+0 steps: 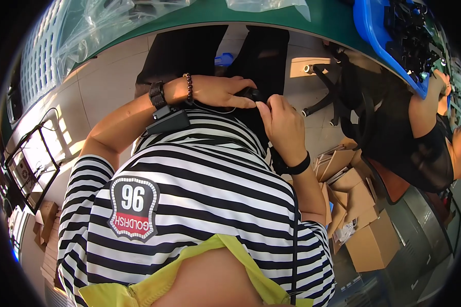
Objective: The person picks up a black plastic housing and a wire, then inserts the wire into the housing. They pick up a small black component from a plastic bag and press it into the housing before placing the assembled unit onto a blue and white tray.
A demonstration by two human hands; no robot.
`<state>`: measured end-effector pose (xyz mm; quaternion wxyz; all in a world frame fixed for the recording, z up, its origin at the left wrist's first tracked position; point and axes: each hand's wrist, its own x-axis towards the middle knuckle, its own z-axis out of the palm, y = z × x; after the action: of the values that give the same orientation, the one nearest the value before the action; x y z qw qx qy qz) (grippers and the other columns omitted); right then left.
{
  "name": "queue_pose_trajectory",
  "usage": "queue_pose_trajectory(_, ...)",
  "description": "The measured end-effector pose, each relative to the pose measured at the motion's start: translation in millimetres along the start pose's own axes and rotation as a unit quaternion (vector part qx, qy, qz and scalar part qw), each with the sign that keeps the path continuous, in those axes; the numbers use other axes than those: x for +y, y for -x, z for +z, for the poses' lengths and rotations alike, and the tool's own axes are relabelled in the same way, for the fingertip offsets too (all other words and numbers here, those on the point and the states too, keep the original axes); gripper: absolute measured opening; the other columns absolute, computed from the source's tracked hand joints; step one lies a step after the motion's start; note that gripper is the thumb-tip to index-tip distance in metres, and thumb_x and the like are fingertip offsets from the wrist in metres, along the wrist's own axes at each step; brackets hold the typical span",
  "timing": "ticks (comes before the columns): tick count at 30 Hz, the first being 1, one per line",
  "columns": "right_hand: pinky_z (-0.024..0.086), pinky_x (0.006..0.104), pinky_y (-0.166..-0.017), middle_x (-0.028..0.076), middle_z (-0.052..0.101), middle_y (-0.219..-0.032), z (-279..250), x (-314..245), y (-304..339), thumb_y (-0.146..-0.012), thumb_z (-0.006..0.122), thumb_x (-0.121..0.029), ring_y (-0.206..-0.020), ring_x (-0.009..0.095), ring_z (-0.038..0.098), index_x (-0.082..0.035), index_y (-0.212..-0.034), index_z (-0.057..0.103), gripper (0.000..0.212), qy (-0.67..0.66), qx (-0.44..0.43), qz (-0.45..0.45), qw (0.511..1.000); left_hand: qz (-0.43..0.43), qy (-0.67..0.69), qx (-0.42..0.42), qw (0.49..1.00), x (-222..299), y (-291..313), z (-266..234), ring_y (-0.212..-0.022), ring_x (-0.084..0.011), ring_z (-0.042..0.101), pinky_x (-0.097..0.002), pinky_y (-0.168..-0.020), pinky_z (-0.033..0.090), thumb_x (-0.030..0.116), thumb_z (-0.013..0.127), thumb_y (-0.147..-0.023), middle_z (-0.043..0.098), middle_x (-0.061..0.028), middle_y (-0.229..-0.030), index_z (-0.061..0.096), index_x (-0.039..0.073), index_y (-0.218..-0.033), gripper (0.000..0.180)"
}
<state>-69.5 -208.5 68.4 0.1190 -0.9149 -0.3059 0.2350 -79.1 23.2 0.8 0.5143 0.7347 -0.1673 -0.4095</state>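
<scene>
Your right hand [283,125] could pass forward through the open gap to the green table [322,25], but the clear plastic [112,20] at left and the blue bin [364,24] at right stand in your way.

Striped shirt [210,197] — black and white

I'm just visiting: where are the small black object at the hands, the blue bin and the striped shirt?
Small black object [255,94]: head view, on its visible rounded part.
Blue bin [375,36]: head view, on its left wall.
Striped shirt [215,187]: head view, on its front.
</scene>
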Motion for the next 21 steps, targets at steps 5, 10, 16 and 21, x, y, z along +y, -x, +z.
queue_pose_trajectory(5, 0.051, 0.0429, -0.065, 0.017, 0.062, -0.100, -6.9, 3.9, 0.4, -0.097, 0.062, -0.020, -0.078, 0.035, 0.064, -0.003, -0.100, 0.051, 0.021, -0.069, 0.119, -0.122, 0.983, -0.002, 0.027, -0.014, 1.000, 2.4, -6.5, -4.9, -0.112, -0.0345, 0.059, -0.0398, -0.097, 0.048, 0.065, 0.046, -0.098, 0.055, -0.0213, -0.128, 0.039, 0.002, -0.147, 0.080)
queue_pose_trajectory(10, 0.052, 0.0420, -0.066, 0.016, 0.062, -0.099, -0.9, 18.2, -6.9, -0.096, 0.063, -0.021, -0.080, 0.034, 0.065, -0.003, -0.101, 0.051, 0.022, -0.028, 0.054, -0.101, 0.993, 0.028, -0.012, -0.006, 1.000, 12.9, -7.1, -7.1, -0.114, -0.0359, 0.059, -0.0386, -0.097, 0.048, 0.055, 0.049, -0.102, 0.054, -0.0234, -0.129, 0.042, -0.001, -0.142, 0.069)
queue_pose_trajectory(16, 0.053, 0.0390, -0.063, 0.014, 0.057, -0.087, -8.9, 13.1, -12.8, -0.095, 0.064, -0.021, -0.075, 0.032, 0.064, -0.002, -0.095, 0.051, 0.023, -0.001, 0.053, -0.081, 0.995, 0.038, -0.043, 0.019, 0.998, 13.6, -3.0, -5.0, -0.110, -0.0389, 0.060, -0.0399, -0.095, 0.048, 0.051, 0.051, -0.102, 0.055, -0.0263, -0.124, 0.044, -0.002, -0.138, 0.064)
queue_pose_trajectory(21, 0.051, 0.0428, -0.064, 0.015, 0.059, -0.090, -9.6, 11.6, -5.9, -0.096, 0.062, -0.020, -0.076, 0.035, 0.064, -0.004, -0.097, 0.054, 0.018, -0.090, 0.101, -0.134, 0.982, 0.015, -0.020, 0.014, 1.000, 17.1, -0.1, -6.0, -0.105, -0.0372, 0.063, -0.0387, -0.091, 0.050, 0.049, 0.052, -0.102, 0.059, -0.0254, -0.117, 0.044, -0.001, -0.137, 0.062)
